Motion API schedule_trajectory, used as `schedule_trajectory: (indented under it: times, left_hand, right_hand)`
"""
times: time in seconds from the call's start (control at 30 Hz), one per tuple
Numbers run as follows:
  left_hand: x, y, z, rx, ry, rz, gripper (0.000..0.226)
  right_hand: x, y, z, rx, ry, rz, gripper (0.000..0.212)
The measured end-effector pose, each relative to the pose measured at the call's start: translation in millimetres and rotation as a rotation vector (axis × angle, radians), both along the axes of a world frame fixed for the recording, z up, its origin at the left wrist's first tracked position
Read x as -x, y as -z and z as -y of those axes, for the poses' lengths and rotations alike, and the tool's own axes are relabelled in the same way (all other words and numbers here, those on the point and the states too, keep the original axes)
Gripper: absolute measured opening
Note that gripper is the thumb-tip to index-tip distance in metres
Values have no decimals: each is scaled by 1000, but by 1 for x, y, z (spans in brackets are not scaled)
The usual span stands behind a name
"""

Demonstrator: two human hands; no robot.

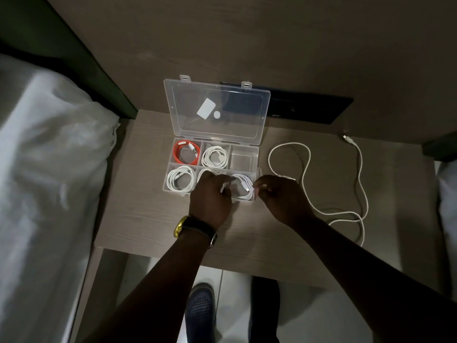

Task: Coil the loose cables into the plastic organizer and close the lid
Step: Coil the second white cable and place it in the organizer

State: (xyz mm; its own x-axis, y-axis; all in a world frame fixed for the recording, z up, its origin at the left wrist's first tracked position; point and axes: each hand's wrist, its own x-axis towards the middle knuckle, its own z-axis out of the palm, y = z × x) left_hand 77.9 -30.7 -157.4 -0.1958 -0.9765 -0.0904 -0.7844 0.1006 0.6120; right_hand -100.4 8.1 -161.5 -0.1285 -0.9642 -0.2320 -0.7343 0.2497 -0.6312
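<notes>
Left hand [212,194], fingers curled, pressing white cable coil [243,185] into front right compartment of organizer [256,158]. Right hand [279,194] just beside box's right front corner, fingertips pinched on something small and white; cannot tell what. Lid [216,110] upright, open. Orange cable [186,153] back left. Loose white cable [359,169] sprawled on counter [138,194], right of box.

Dim, underexposed indoor shot. Brightest patch is the white bedsheet [49,144] at left of frame, slightly blown and soft. Tabletop [148,214] mid-frame is moderately lit; wall above fades to murky brown. Forearms at the bottom go near black. Faint glare on the clear organizer lid [237,95]. Wide-angle bending at the edges, mild blur on both hands, noise in the shadows.
</notes>
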Motion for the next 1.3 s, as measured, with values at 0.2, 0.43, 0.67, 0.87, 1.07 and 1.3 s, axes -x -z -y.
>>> schedule_trajectory:
  times: [0.2, 0.43, 0.67, 0.87, 1.07, 1.3]
  left_hand:
    - [-1, -7, -16, 74, -29, -188, 21]
    - [36, -16, -53, -312, -172, -409, 20]
    - [68, -45, -52, -869, -401, -898, 21]
    - [54, -62, -60, -1084, -311, -1240, 19]
    - [51, -84, -68, -1391, -141, -1581, 43]
    - [43, -87, -40, -1034, -238, -1821, 25]
  right_hand:
    - [49, 14, 5, -26, 140, -284, 23]
    - [38, -10, -25, 49, -15, -252, 6]
    - [24, -52, -75, 81, -90, -2, 17]
    - [60, -66, -35, 284, -154, 13, 41]
    - [60, -48, -18, 33, -401, 162, 34]
    - [34, -54, -68, 6, -542, 129, 23]
